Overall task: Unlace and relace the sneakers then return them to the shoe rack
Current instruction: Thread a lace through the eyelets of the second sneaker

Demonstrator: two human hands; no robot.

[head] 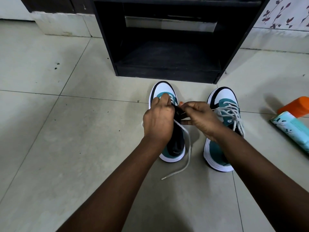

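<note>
Both sneakers stand on the tiled floor [50, 131] before the black shoe rack [167, 67], toes pointing at it, long axes running away from me. My left hand [158, 119] and right hand [200, 118] pinch closed over the left sneaker [163, 88]; what they grip is hidden. Its loose grey lace [188, 158] trails heelward. The right sneaker [223, 104] is laced.

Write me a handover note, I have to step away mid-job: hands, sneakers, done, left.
Left hand and right hand: both closed over the left sneaker, working at its tongue and lace; exact grip hidden.
That lace's loose end trails on the floor.
Right sneaker stands beside it, laced.
Both sit in front of the empty dark shoe rack.
Left: finish lacing the left sneaker, then shelve both.
</note>
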